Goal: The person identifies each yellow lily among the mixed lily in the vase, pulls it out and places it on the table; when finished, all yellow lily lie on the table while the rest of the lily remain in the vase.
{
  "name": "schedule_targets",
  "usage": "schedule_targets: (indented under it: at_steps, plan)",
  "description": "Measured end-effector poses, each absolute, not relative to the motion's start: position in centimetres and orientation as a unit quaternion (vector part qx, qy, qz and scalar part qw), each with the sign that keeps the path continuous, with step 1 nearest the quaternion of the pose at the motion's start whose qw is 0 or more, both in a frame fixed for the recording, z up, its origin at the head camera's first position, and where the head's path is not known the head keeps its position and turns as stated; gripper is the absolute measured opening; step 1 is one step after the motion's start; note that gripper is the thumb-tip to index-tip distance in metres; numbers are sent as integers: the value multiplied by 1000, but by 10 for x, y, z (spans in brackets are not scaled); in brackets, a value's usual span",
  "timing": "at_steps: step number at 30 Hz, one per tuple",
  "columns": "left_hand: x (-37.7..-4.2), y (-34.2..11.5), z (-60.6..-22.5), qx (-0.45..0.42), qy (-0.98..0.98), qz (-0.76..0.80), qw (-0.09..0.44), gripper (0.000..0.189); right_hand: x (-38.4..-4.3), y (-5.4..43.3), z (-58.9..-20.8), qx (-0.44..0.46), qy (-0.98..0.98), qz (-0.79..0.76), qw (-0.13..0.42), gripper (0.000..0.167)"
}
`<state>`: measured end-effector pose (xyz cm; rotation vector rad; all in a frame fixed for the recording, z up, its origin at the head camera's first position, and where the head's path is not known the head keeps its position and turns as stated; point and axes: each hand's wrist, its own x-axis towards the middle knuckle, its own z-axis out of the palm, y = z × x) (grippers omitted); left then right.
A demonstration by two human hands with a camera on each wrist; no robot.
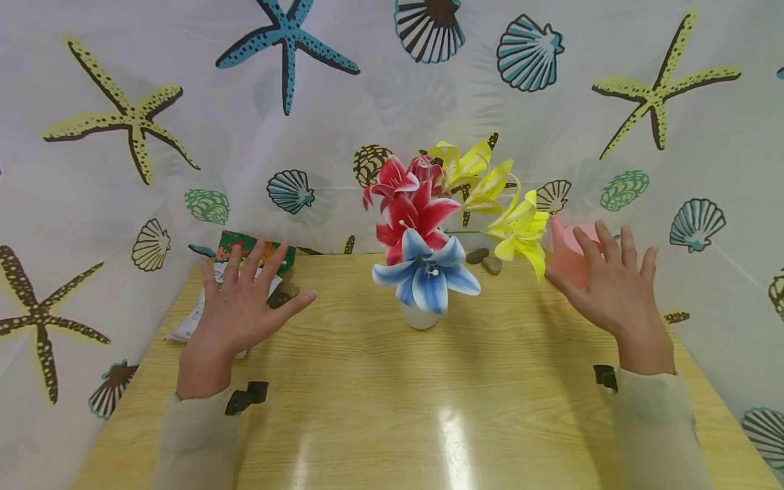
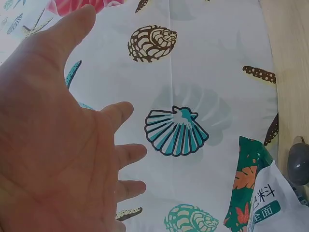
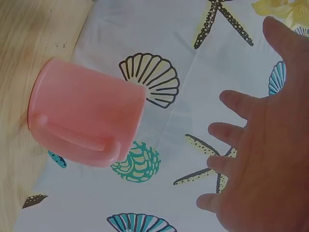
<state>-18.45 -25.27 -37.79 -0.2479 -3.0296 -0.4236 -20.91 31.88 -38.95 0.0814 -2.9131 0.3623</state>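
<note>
Both hands are held up over the table with fingers spread, and neither holds anything. The left hand (image 1: pixel 241 304) is in front of a white printed packet (image 1: pixel 191 320) and a green patterned packet (image 1: pixel 229 243), partly hiding them. Nearest the right hand (image 1: pixel 615 292) is a pink watering can (image 1: pixel 566 258), partly covered by it in the head view; the right wrist view shows the pink body (image 3: pixel 87 111) with its handle. Between the hands stands a white vase (image 1: pixel 419 317) with red lilies (image 1: pixel 410 211), a blue lily (image 1: pixel 429 272) and yellow lilies (image 1: pixel 517 228).
Dark and tan stones (image 1: pixel 491 265) lie behind the vase at the back edge. More stones (image 1: pixel 282 297) sit beside the packets. A white cloth (image 1: pixel 343 82) printed with starfish and shells hangs behind and around the wooden table (image 1: pixel 367 408).
</note>
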Motion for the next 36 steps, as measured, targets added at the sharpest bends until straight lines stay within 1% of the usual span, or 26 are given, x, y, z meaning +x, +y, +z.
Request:
schedule_targets:
  at_steps: [3,5,9,12,16,19,21,24,27,29,31,33,36]
  plan:
    - [-186,-249,-380,-92,-984,-147,38,105,-209,318,-389,31,-985,131,112,99]
    - [-188,-243,-382,-112,-980,-157,43,102,-208,315,-388,41,-979,149,135,93]
    - [-199,-221,-391,-176,-961,-206,51,92,-204,302,-388,95,-945,235,207,71]
    - [-209,-201,-400,-214,-937,-273,46,84,-200,286,-392,134,-911,310,236,55]
    - [-222,-172,-415,-217,-899,-380,32,78,-188,261,-404,118,-884,399,212,42]
    - [-230,-150,-425,-202,-869,-452,23,78,-182,242,-412,103,-856,468,193,35]
    - [-235,-137,-431,-196,-849,-490,18,78,-182,231,-414,109,-827,519,187,31]
    - [-241,-120,-439,-194,-827,-528,10,79,-185,215,-412,122,-769,601,180,29]
    - [-244,-108,-448,-196,-811,-551,0,81,-188,200,-406,123,-689,694,167,37]
    - [-244,-102,-451,-190,-807,-559,-4,83,-192,190,-402,123,-644,738,160,39]
    - [-244,-99,-452,-181,-804,-566,5,80,-195,181,-397,129,-605,770,153,38]
    - [-243,-98,-450,-172,-802,-572,21,74,-198,174,-393,137,-580,789,151,33]
    - [-244,-98,-442,-163,-801,-575,42,65,-202,166,-389,147,-548,810,149,32]
